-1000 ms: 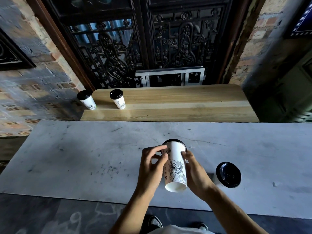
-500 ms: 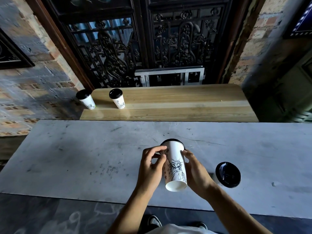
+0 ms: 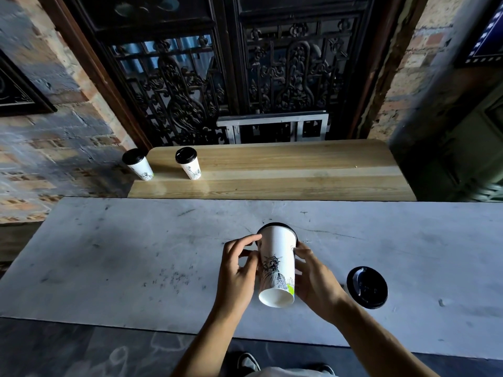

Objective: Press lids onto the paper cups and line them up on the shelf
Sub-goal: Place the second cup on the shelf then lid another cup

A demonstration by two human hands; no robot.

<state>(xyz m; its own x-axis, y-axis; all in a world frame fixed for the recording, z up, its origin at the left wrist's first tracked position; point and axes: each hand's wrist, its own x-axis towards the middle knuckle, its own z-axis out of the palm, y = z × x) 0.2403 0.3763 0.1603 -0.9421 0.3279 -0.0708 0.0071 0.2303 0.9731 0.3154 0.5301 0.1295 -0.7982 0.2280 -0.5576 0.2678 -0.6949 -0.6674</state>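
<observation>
A white paper cup (image 3: 277, 268) with a Statue of Liberty drawing is held tipped over the grey table, its base toward me and its black lid (image 3: 277, 225) on the far end. My left hand (image 3: 238, 270) grips its left side with fingertips near the lid rim. My right hand (image 3: 315, 281) grips its right side. Another black lid (image 3: 367, 287) sits to the right, seemingly atop a cup hidden behind my right hand. Two lidded cups (image 3: 137, 164) (image 3: 189, 163) stand at the left end of the wooden shelf (image 3: 285, 170).
The grey table (image 3: 109, 254) spans the foreground, with the wooden shelf just beyond it. Behind the shelf rises a dark carved screen (image 3: 231, 77) between brick walls. My shoes show below the table's near edge.
The cup has tipped a little and my fingers have shifted along the lid rim. Everything else is as it was.
</observation>
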